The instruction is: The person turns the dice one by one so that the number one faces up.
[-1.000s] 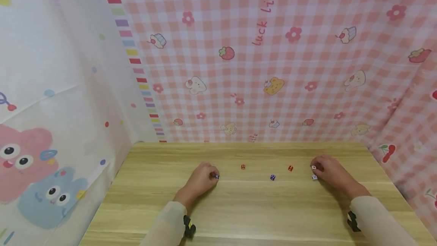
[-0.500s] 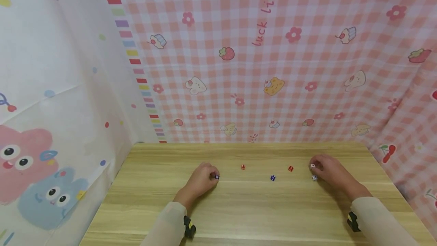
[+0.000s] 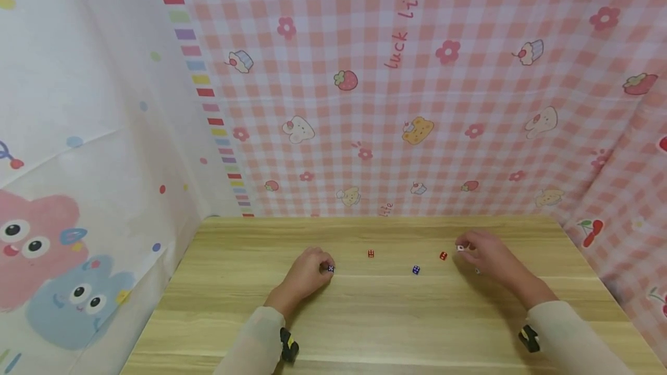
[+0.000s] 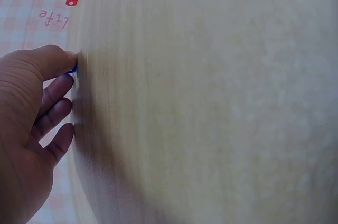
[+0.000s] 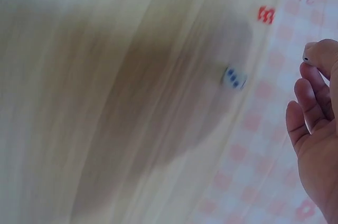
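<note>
Leftward movement comes first: compared with half a second ago, the right hand [image 3: 490, 259] I am watching is further left, carrying a small white die [image 3: 460, 248] with it. Thumb and fingers pinch that die at the far side of the hand, and in the right wrist view its other fingers curve loosely below. Just left of it on the wooden table [image 3: 396, 323] lies the nearer red die [image 3: 443, 256]. Under the same hand, partly hidden from the head camera, is the second white die [image 5: 234, 77]; my right wrist feed shows it whole but blurred, resting in the hand's shadow.

Toward the middle of the table I see a loose blue die [image 3: 416, 270], then, further left and slightly farther back, another red die [image 3: 371, 254]. At the left end, the left hand [image 3: 307, 271] pinches the held blue die [image 3: 330, 269] between thumb and finger, in the same place as half a second ago.

Both arms wear pale sleeves [image 3: 573, 328], with a black strap [image 3: 289, 346] at each wrist. Behind the table hangs a pink checked cloth [image 3: 385, 109] printed with strawberries, cupcakes and flowers; to its left I see a white cloth [image 3: 62, 91] with cartoon figures
</note>
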The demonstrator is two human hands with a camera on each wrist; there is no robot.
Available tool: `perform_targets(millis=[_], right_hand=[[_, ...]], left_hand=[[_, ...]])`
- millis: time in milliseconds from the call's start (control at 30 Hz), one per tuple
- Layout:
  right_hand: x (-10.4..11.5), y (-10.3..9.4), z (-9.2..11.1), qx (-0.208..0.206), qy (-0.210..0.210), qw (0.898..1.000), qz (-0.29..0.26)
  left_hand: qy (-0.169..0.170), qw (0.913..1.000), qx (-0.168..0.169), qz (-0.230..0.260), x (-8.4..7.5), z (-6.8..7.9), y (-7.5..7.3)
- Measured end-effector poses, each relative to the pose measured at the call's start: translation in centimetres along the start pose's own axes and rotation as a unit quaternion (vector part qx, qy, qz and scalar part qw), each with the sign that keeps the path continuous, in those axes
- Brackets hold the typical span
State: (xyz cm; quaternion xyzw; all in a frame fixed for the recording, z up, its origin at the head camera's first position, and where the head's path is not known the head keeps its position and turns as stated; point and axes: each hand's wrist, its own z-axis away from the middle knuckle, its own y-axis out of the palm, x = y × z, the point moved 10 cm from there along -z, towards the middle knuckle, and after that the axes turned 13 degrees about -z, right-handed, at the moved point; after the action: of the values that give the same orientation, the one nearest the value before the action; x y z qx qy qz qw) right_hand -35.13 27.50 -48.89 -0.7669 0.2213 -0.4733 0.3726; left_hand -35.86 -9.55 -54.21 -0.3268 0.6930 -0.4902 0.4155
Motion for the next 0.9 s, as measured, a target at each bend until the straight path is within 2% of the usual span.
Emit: perform_targets(millis=[367, 533, 900], right_hand=[[4.7, 2.0, -0.8, 0.005, -0.04, 0.999, -0.012], [6.3, 3.3, -1.1, 0.019, -0.066, 0.997, -0.022], [9.1, 6.5, -1.6, 0.045, -0.101, 0.994, -0.005]], left_hand=[[-0.006, 0.9999, 0.012, 0.001, -0.1, 0.0, -0.1], [-0.006, 1.0, 0.008, 0.002, -0.1, 0.0, -0.1], [-0.007, 0.9999, 0.012, 0.009, -0.1, 0.1, -0.1]])
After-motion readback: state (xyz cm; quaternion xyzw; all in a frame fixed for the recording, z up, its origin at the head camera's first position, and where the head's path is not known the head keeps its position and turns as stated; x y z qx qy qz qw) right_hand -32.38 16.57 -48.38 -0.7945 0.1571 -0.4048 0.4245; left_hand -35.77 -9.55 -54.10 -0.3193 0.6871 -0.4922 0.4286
